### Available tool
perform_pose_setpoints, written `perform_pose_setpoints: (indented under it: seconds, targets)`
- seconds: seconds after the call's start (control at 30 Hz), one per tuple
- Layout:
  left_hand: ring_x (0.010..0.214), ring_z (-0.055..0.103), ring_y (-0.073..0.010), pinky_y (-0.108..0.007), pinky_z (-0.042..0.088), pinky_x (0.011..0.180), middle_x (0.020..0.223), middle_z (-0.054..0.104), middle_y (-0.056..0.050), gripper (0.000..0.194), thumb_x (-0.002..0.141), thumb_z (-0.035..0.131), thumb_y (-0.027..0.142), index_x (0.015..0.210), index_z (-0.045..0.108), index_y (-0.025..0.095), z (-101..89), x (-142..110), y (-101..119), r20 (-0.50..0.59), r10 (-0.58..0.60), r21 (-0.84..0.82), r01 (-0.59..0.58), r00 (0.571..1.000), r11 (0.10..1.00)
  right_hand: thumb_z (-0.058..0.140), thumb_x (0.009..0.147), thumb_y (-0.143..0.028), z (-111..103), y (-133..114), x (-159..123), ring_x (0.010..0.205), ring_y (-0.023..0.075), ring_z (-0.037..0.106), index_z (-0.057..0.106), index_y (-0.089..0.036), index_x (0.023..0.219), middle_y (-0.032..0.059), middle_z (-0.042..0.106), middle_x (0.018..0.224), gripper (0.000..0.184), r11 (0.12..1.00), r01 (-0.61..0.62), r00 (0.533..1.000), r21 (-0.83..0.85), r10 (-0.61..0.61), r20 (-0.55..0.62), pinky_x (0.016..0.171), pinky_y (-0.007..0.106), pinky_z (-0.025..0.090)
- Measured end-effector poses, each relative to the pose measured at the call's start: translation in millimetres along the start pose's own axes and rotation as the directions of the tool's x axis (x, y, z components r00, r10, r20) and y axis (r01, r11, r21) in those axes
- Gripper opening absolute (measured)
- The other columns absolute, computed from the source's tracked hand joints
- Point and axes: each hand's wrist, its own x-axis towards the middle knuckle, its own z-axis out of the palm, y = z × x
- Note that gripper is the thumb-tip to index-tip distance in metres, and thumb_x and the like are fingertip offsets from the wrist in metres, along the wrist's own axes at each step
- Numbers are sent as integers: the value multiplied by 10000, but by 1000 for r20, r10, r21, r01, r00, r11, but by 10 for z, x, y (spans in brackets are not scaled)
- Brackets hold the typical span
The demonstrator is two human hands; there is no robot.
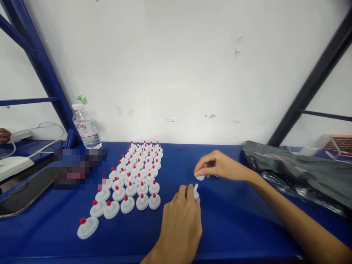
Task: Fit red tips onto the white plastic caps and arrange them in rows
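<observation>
My left hand (pixel 181 216) is closed around a white nozzle cap (pixel 195 193), whose bare spout sticks up past my fingers and has no red tip. Just beyond it, my right hand (pixel 216 167) pinches another white cap (pixel 200 178) at the table surface; my fingers cover its top. To the left stand rows of white nozzle caps (pixel 128 204), each with a small red tip on its spout. One of these capped pieces (pixel 88 227) sits tilted at the near left end. A loose red tip (pixel 179 148) lies near the back edge.
A blue table (pixel 233 227) runs along a white wall. A water bottle (pixel 87 128) stands at the back left, near a dark phone (pixel 27 189). Grey and black plastic bags (pixel 297 172) lie at the right. Another person's hand (pixel 4 135) shows at the far left.
</observation>
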Motion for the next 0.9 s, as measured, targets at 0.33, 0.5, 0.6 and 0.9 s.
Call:
perform_pose_setpoints:
  seconds: [0.33,0.5,0.6,0.9]
  targets:
    - [910,698,-216,-307,506,657,1080,664,-47,320,1016,378,211,1259,584,249,-19,13,-7,-2,18,-15,-18,1000,1000,769,795,-453,53,-1,-5,614,112,580,812,-188,882,30,743,758,281,998,50,995,-25,-47,87,556,222,410]
    - [929,702,-216,-315,520,671,1079,675,-33,311,1014,394,216,1224,620,257,-24,6,-15,-13,30,-18,-30,999,999,775,790,-457,101,11,-2,608,112,583,810,-175,867,31,735,729,295,998,66,992,-12,-64,112,555,218,410]
    - [944,711,-214,-300,521,663,1119,693,-50,340,1017,407,236,1294,603,235,1,21,-26,-26,9,7,-9,1000,1000,793,771,-450,113,24,0,600,114,586,805,-164,863,28,725,696,300,999,37,994,26,-39,98,552,214,417]
    - [998,719,-217,-256,524,685,1207,710,-117,594,1009,412,236,1577,248,181,35,28,-57,-57,-22,20,23,998,1000,802,745,-487,122,59,-11,607,112,601,802,-160,876,25,731,714,352,998,20,988,65,-30,153,553,205,425]
